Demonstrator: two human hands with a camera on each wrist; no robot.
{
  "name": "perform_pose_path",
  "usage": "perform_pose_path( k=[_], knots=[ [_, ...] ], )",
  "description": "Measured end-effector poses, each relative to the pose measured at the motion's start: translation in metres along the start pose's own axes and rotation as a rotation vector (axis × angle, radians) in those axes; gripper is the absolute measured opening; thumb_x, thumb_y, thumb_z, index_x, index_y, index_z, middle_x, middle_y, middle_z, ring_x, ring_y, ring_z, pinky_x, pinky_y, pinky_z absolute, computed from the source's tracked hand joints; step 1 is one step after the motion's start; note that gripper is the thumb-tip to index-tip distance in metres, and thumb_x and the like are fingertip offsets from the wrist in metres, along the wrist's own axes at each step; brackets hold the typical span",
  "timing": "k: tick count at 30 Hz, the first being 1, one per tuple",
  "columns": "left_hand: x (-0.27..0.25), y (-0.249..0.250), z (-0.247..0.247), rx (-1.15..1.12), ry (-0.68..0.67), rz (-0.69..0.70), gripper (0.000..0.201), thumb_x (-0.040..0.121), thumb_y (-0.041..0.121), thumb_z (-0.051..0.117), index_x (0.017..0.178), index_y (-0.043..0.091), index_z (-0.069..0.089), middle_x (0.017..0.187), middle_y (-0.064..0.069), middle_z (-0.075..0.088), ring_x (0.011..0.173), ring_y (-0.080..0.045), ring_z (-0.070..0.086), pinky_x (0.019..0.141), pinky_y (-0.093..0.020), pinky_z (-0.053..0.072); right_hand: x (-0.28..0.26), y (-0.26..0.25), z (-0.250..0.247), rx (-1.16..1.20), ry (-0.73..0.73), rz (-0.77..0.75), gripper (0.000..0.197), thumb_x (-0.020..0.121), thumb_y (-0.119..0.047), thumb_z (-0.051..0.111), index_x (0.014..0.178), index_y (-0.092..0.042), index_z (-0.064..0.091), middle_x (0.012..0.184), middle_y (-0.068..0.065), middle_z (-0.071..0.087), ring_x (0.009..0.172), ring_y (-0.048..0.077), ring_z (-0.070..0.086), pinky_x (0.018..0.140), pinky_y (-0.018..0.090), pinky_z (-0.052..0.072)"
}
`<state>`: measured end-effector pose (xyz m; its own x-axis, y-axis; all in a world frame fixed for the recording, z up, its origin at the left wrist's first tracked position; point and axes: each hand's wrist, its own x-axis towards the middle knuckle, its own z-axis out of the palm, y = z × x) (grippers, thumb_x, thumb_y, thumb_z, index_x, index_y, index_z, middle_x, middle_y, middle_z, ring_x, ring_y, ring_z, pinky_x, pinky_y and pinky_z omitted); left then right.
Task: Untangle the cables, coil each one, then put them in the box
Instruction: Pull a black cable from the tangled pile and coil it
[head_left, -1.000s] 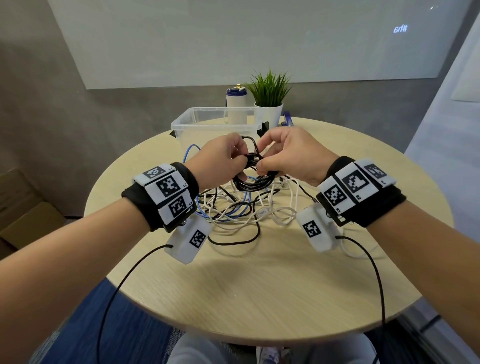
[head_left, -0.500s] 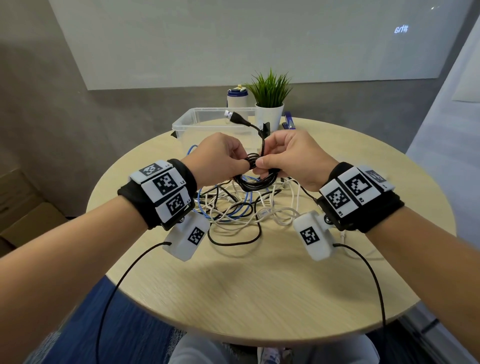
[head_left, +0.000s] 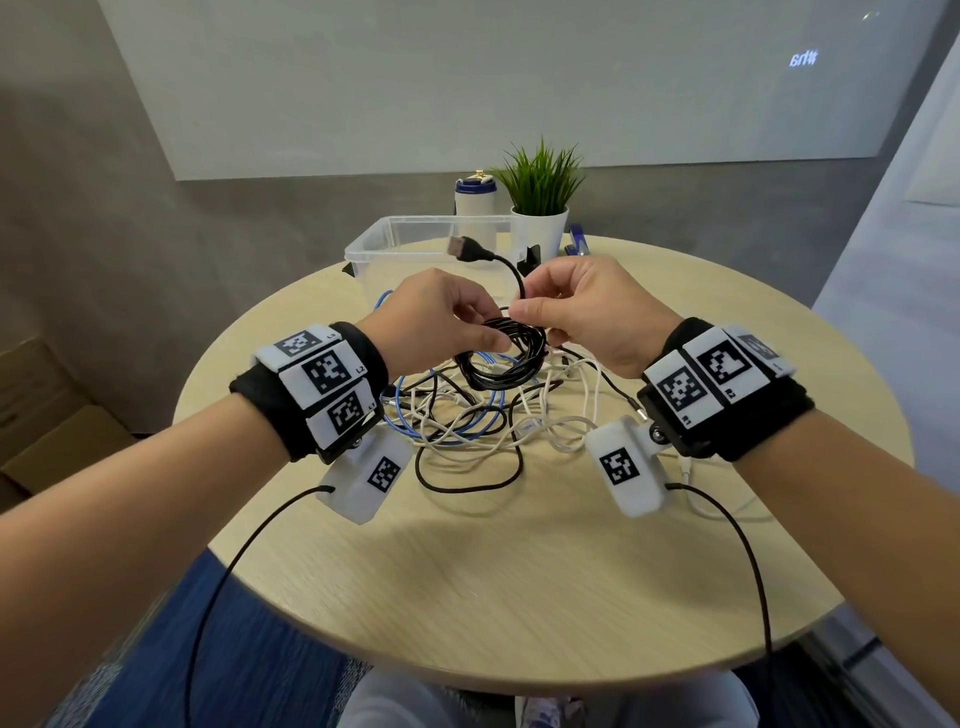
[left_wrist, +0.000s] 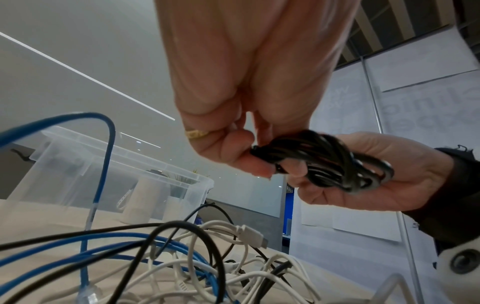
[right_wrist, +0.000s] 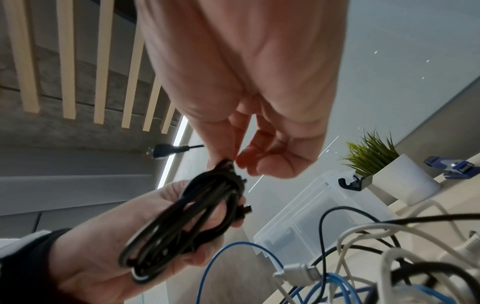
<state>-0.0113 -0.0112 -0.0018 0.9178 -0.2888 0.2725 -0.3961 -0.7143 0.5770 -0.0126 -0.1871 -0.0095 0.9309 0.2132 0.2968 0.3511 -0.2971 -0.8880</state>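
Centrally in the head view, the left hand (head_left: 436, 322) and right hand (head_left: 587, 312) meet above the table (head_left: 519, 561), both closed on a black coiled cable (head_left: 506, 356). The left fingers curl round the coil's left side; the right thumb and forefinger pinch the strand at its top, from which the loose end rises to a USB plug (head_left: 465, 248) in front of the clear box (head_left: 415, 234) at upper centre. Below the hands lies a tangle of white, blue and black cables (head_left: 467, 421). A potted plant (head_left: 540, 208) and a white bottle (head_left: 474, 197) stand behind the box.

From the left wrist, the left hand (left_wrist: 246, 82) fills the top centre, its fingertips gripping the coil (left_wrist: 324, 162) at centre right, with the right hand (left_wrist: 376, 185) cupped beneath it. The box (left_wrist: 116, 174) sits at left.

From the right wrist, the right hand (right_wrist: 246, 82) pinches the coil's (right_wrist: 197, 216) top, while the left hand (right_wrist: 116, 246) at lower left holds the loops.

Compared with half a second earlier, the plug end has swung lower and further left, and the coil hangs wider open between the hands.
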Motion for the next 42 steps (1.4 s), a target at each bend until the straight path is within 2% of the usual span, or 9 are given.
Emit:
perform_pose_path(
  k=[6,11,14,17,24,27,33,36,42],
  knots=[
    [0.006,-0.003,0.003,0.026,0.067,-0.016,0.011,0.075,0.026,0.078,0.081,0.019,0.071,0.076,-0.004,0.068,0.064,-0.011,0.052,0.063,-0.024,0.044,-0.003,-0.004,0.001,0.002,0.003,-0.041,0.016,0.080,-0.005,0.073,0.072,-0.017,0.066,0.067,-0.001,0.061,0.055,0.001,0.052,0.051,0.011,0.041],
    [0.008,-0.009,0.003,0.067,0.091,-0.013,0.009,0.080,0.024,0.071,0.076,0.017,0.069,0.063,0.003,0.059,0.054,-0.007,0.047,0.052,-0.020,0.038,-0.010,-0.011,0.005,-0.052,-0.072,-0.088,0.012,0.081,-0.007,0.072,0.075,-0.017,0.070,0.069,0.000,0.065,0.068,0.012,0.056,0.067,0.024,0.048],
    [0.011,-0.014,0.002,0.085,0.099,-0.052,0.010,0.081,0.023,0.071,0.079,0.013,0.069,0.065,0.000,0.061,0.052,-0.008,0.049,0.045,-0.011,0.037,-0.012,-0.016,0.008,-0.021,-0.086,-0.116,0.011,0.082,-0.005,0.070,0.075,-0.014,0.070,0.069,0.002,0.065,0.065,0.007,0.056,0.064,0.017,0.048],
    [0.012,-0.019,0.004,0.043,0.113,-0.111,0.008,0.080,0.017,0.072,0.081,0.009,0.071,0.066,-0.001,0.063,0.054,-0.014,0.054,0.050,-0.018,0.045,-0.014,-0.020,0.006,0.045,-0.067,-0.106,0.009,0.086,-0.006,0.066,0.077,-0.009,0.067,0.067,0.003,0.061,0.056,0.002,0.051,0.054,0.012,0.041],
    [0.005,-0.019,0.009,-0.012,0.114,-0.005,0.004,0.081,0.024,0.071,0.079,0.022,0.069,0.077,0.003,0.065,0.056,-0.006,0.049,0.060,-0.022,0.042,0.002,-0.025,-0.007,0.353,0.050,0.106,0.022,0.098,-0.016,0.049,0.077,-0.009,0.051,0.069,0.009,0.056,0.050,0.011,0.054,0.048,0.022,0.040],
    [0.003,-0.015,0.010,0.003,0.117,0.064,0.005,0.083,0.023,0.069,0.079,0.024,0.066,0.075,0.009,0.064,0.050,0.004,0.047,0.053,-0.010,0.036,0.009,-0.018,-0.014,0.408,0.146,0.227,0.019,0.098,-0.017,0.050,0.080,-0.009,0.049,0.067,0.011,0.057,0.051,0.015,0.057,0.051,0.026,0.053],
    [0.000,-0.010,0.014,0.058,0.127,0.158,0.003,0.085,0.018,0.067,0.086,0.017,0.070,0.071,0.017,0.056,0.055,0.011,0.047,0.054,-0.003,0.032,0.011,-0.002,-0.015,0.253,0.262,0.300,0.015,0.092,-0.008,0.060,0.080,-0.010,0.050,0.064,0.010,0.057,0.037,0.008,0.052,0.043,0.022,0.046],
    [-0.001,-0.006,0.016,0.051,0.152,0.198,0.005,0.084,0.019,0.069,0.088,0.019,0.071,0.072,0.018,0.051,0.056,0.003,0.046,0.055,-0.004,0.031,0.014,0.001,-0.015,0.087,0.283,0.317,0.017,0.088,-0.009,0.064,0.075,-0.010,0.054,0.063,0.009,0.053,0.038,0.009,0.043,0.042,0.020,0.041],
    [-0.001,-0.003,0.010,0.062,0.011,0.207,0.018,0.088,0.019,0.065,0.104,0.025,0.071,0.084,0.018,0.052,0.063,0.006,0.049,0.060,-0.002,0.033,0.013,0.000,-0.015,-0.133,0.150,0.299,0.013,0.089,-0.015,0.065,0.076,-0.017,0.065,0.064,0.005,0.051,0.047,0.013,0.040,0.043,0.022,0.037]
  ],
)
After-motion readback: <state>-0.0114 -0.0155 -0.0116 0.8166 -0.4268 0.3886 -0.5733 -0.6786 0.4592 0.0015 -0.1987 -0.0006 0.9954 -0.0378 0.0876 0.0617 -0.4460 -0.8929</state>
